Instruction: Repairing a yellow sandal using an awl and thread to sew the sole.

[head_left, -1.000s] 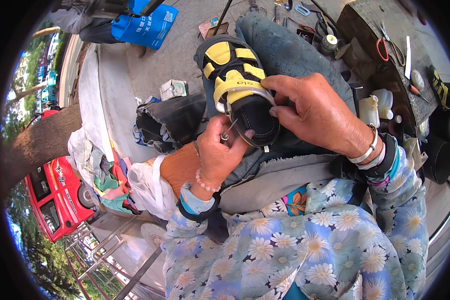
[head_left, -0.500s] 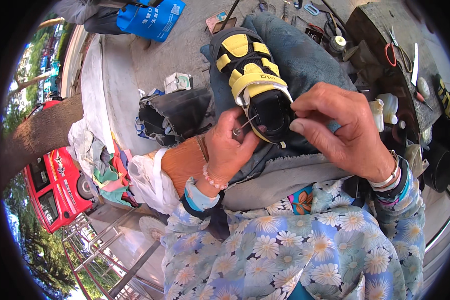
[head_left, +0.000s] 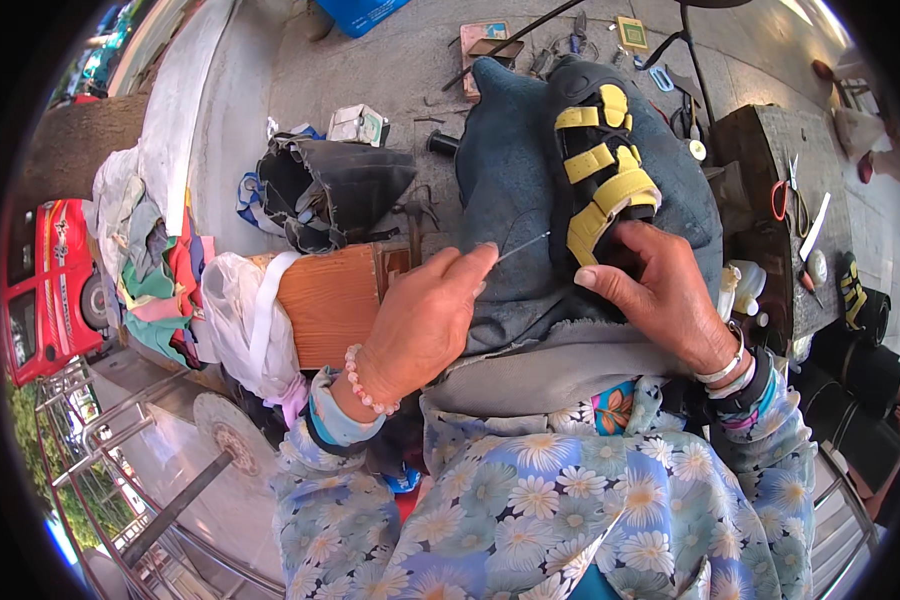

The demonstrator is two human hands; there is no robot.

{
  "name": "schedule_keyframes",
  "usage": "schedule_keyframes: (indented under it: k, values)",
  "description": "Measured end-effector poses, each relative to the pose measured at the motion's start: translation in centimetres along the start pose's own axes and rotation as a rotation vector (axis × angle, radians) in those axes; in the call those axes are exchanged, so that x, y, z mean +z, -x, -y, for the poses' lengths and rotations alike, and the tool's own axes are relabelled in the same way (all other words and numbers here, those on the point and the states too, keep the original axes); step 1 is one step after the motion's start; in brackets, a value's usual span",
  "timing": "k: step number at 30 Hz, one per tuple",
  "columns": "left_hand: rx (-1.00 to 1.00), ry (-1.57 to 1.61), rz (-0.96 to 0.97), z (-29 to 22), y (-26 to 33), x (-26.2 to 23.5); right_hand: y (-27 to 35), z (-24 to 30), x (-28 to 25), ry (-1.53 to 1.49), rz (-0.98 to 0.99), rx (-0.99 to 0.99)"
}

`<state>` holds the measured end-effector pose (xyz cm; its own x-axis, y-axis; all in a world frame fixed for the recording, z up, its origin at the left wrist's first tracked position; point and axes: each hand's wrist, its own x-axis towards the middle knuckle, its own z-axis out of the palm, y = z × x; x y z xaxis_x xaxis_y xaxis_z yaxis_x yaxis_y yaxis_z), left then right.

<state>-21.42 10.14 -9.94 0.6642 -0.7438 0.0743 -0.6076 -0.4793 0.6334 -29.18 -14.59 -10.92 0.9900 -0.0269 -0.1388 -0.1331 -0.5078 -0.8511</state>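
Note:
A black sandal with yellow straps (head_left: 589, 162) rests toe away from me on the dark blue-grey cloth (head_left: 510, 150) over my lap. My right hand (head_left: 665, 290) grips the sandal at its heel end, fingers inside the opening and thumb against the near rim. Left of the shoe, my left hand (head_left: 420, 320) is closed around a thin metal awl (head_left: 523, 246). The awl's slim shaft points up and right toward the sandal, and its tip stands apart from it. Its handle is hidden in my fist.
A torn black bag (head_left: 355, 185), a hammer (head_left: 415, 215) and a wooden box (head_left: 328, 308) lie to the left. At right, a worn bench (head_left: 770, 140) carries red-handled scissors (head_left: 780, 198) and a white blade (head_left: 815, 228). Small tools lie on the ground beyond my lap.
My left hand has drawn the awl away from the sandal, to the left. The sandal has shifted right and turned, and my right hand now grips its heel end.

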Motion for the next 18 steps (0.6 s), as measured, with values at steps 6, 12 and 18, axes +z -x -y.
schedule_keyframes:
  k: [6, 12, 18]
  values:
    - [0.007, -0.037, 0.154, 0.2, -1.0, -0.2, -0.5, -1.2, 1.1, -0.329, -0.026, 0.174]
    - [0.032, 0.114, 0.076, 1.7, -1.2, 1.8, -1.1, -0.2, 0.5, -0.193, 0.018, 0.293]
    - [0.014, 0.134, 0.082, 2.1, -1.3, 2.4, -1.1, -0.9, 1.0, -0.271, -0.040, 0.306]
